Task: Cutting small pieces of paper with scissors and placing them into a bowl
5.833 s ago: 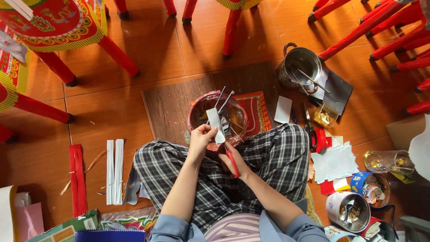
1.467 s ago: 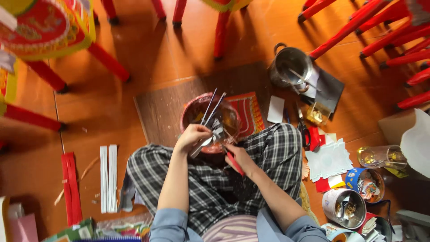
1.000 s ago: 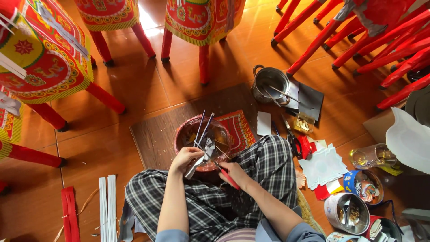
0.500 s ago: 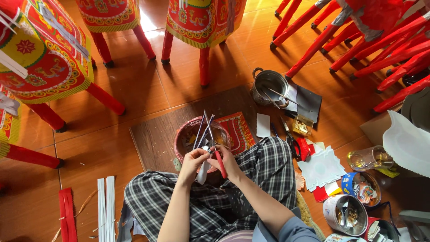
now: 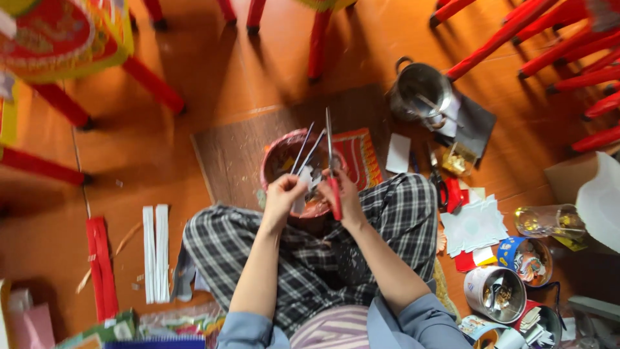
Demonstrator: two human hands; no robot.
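I sit cross-legged on the floor in checked trousers. My left hand (image 5: 282,195) pinches a small piece of white paper (image 5: 303,179) together with thin grey sticks (image 5: 302,150) that point away from me. My right hand (image 5: 346,194) grips red-handled scissors (image 5: 330,161), blades pointing up and away, right beside the paper. Both hands hover over a reddish round bowl (image 5: 279,158) set between my knees on a brown mat (image 5: 232,148).
A steel pot (image 5: 421,90) with a stick stands at the mat's far right corner. White paper cut-outs (image 5: 475,225), tins (image 5: 495,294) and a glass jar (image 5: 546,221) crowd my right. White strips (image 5: 155,252) and red strips (image 5: 101,265) lie at left. Red stool legs (image 5: 152,84) ring the far side.
The scissors have swung upright, from lying low across my lap to blades pointing away beside the paper. My hands came closer together over the bowl. The camera view shifted slightly.
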